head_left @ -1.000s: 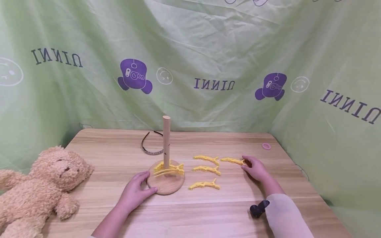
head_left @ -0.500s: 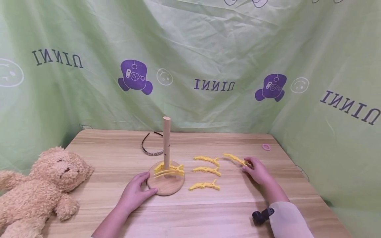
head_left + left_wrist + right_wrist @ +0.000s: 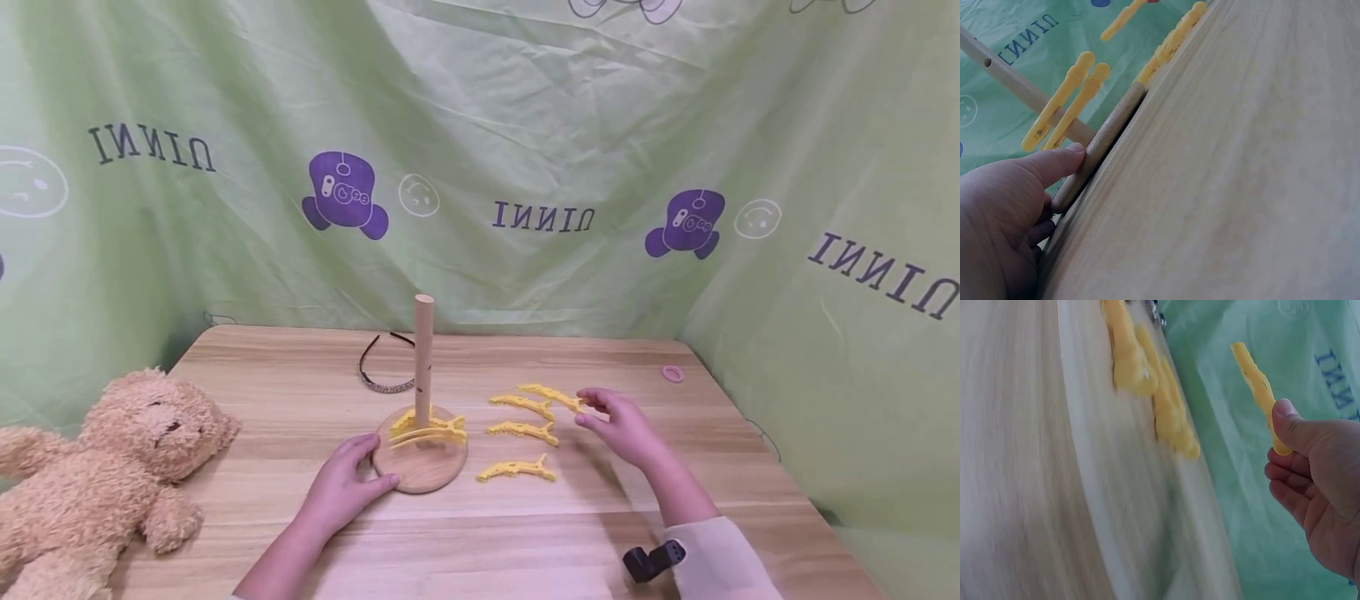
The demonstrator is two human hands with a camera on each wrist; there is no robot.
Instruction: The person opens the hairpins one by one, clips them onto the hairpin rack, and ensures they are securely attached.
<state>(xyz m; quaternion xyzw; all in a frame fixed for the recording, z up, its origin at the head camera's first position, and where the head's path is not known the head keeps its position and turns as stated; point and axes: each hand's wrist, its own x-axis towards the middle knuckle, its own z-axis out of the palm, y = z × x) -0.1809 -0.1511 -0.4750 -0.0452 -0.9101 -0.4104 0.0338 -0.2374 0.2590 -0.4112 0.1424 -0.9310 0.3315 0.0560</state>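
Observation:
My right hand (image 3: 624, 427) pinches the tail end of a yellow alligator hair clip (image 3: 550, 395) between thumb and fingers. In the right wrist view this clip (image 3: 1254, 378) is raised off the table, its long body pointing away from the hand. My left hand (image 3: 343, 490) grips the near left edge of a round wooden stand (image 3: 423, 471), thumb on top and fingers at the side. An upright wooden post (image 3: 423, 350) rises from that base. Two yellow clips (image 3: 1059, 100) sit around the post's foot. Three more yellow clips (image 3: 517, 470) lie on the table right of the stand.
Behind the post a dark headband (image 3: 387, 387) with a beaded part lies on the table (image 3: 465, 542). A pink ring (image 3: 672, 374) is at the far right. A plush bear (image 3: 142, 450) takes up the left side. Green printed cloth (image 3: 480, 125) hangs behind and at both sides.
My right hand has lifted the hair clip off the table and carried it left, over toward the other clips. The left hand keeps its grip on the stand's base.

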